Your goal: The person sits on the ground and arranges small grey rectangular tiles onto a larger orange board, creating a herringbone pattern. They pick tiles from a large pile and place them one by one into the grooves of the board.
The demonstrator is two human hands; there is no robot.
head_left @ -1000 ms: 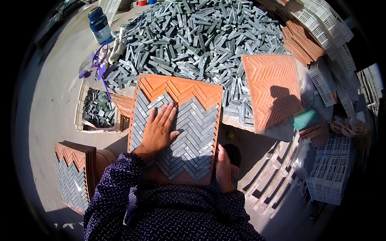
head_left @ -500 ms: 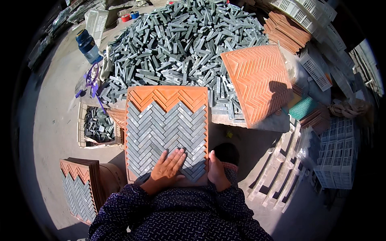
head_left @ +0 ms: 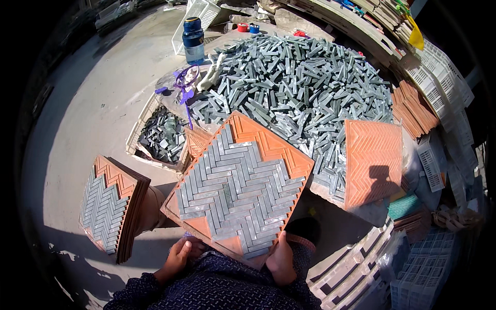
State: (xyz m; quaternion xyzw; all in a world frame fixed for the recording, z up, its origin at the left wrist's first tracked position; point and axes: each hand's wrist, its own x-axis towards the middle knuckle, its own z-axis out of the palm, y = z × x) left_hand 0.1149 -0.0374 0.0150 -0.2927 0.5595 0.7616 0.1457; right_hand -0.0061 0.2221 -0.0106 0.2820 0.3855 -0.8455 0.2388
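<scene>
An orange mould tray, filled mostly with grey herringbone stone strips, lies turned at an angle before me. Orange grooves show bare along its far right side, with bare orange patches at the near edge. My right hand grips the tray's near right corner, thumb on the rim and fingers hidden underneath. Just off the tray's near left edge is my left hand, its fingers curled beside the thumb. Whether that hand holds anything is hidden.
Beyond the tray rises a heap of loose grey strips. An unfilled orange mould leans at its right. Stacked filled trays stand at left, near a crate of dark pieces. A blue bottle stands behind; a pallet lies right.
The tray has turned clockwise from upright to slanted. My left hand has left the strips and moved down to the left, below the near edge. My right hand stays at the rim. The view has shifted.
</scene>
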